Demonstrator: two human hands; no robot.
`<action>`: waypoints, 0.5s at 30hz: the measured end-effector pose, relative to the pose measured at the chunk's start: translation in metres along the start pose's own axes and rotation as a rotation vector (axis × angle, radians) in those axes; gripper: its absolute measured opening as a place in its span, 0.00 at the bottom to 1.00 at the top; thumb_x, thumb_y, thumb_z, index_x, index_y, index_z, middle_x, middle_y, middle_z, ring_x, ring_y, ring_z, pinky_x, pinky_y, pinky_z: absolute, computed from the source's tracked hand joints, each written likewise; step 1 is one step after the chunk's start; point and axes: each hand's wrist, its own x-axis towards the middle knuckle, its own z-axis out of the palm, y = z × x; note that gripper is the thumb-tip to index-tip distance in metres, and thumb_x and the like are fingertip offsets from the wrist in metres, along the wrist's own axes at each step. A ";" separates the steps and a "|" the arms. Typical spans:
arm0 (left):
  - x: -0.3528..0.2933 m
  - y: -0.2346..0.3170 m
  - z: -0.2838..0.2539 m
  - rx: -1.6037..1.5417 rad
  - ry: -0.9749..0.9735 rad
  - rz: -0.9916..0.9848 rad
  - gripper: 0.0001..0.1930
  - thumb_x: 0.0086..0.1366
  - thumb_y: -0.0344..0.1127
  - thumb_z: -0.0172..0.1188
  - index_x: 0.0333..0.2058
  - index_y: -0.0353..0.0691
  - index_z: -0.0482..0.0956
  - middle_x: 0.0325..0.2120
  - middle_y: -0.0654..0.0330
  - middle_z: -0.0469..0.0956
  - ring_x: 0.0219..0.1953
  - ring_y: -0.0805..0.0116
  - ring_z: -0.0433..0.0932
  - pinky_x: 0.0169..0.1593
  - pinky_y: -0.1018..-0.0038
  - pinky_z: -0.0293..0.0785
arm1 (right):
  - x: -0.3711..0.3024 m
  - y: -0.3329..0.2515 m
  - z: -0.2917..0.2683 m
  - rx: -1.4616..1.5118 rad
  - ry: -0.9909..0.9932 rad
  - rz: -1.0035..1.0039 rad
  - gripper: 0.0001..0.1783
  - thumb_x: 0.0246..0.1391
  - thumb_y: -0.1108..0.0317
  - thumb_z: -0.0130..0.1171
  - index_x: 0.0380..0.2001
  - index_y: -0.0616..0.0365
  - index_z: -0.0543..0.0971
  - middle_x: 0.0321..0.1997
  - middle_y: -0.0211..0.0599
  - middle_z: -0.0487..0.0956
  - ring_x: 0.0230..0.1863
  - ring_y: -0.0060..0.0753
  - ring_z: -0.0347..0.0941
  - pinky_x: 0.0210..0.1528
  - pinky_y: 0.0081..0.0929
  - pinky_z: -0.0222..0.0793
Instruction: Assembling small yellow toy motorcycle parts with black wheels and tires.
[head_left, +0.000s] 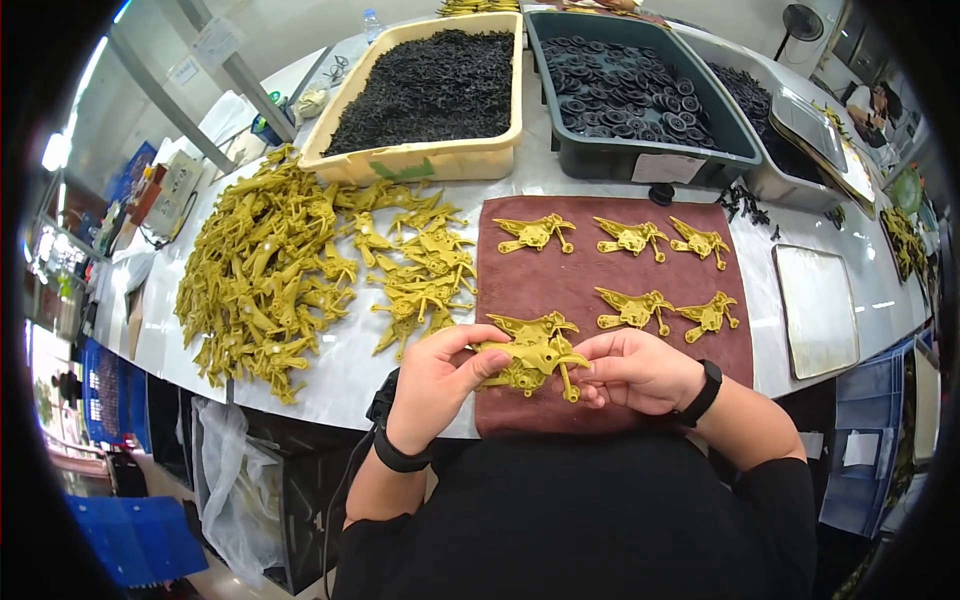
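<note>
In the head view, the white table (885, 290) carries a reddish-brown cloth (560, 283), whose near edge lies close to the person's body. Against the cloth's left edge come loose yellow pieces, with a big yellow pile (265, 270) farther left; beyond its far edge stand a cream bin (495, 150) and a dark green bin (590, 160). Between the far-left piece on the cloth and the hands, the cloth surface shows.

The yellow part (528, 368) is above the cloth's near left area, between both hands. The left hand (437, 385) pinches its left end narrowly, thumb on top. The right hand (650, 375) holds its right end with thumb and fingertips, nearly together.
</note>
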 end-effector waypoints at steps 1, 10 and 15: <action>0.000 -0.001 0.002 0.042 0.013 0.009 0.14 0.58 0.33 0.63 0.40 0.31 0.77 0.35 0.59 0.77 0.36 0.73 0.76 0.40 0.78 0.73 | -0.001 0.003 -0.001 0.004 0.005 0.002 0.09 0.58 0.71 0.54 0.40 0.63 0.75 0.31 0.29 0.74 0.28 0.17 0.69 0.33 0.16 0.67; 0.008 -0.010 0.039 1.060 0.083 0.856 0.37 0.47 0.53 0.65 0.52 0.36 0.69 0.44 0.52 0.72 0.47 0.56 0.70 0.52 0.54 0.61 | 0.010 0.023 0.013 -0.155 0.214 -0.138 0.08 0.55 0.68 0.58 0.36 0.61 0.73 0.26 0.26 0.74 0.25 0.15 0.69 0.28 0.13 0.66; 0.006 -0.038 0.037 0.873 0.082 0.883 0.35 0.49 0.53 0.64 0.49 0.34 0.70 0.39 0.52 0.72 0.38 0.55 0.73 0.41 0.64 0.70 | 0.010 0.031 0.021 -0.026 0.169 -0.085 0.10 0.54 0.69 0.59 0.36 0.63 0.72 0.26 0.29 0.74 0.25 0.17 0.69 0.28 0.14 0.66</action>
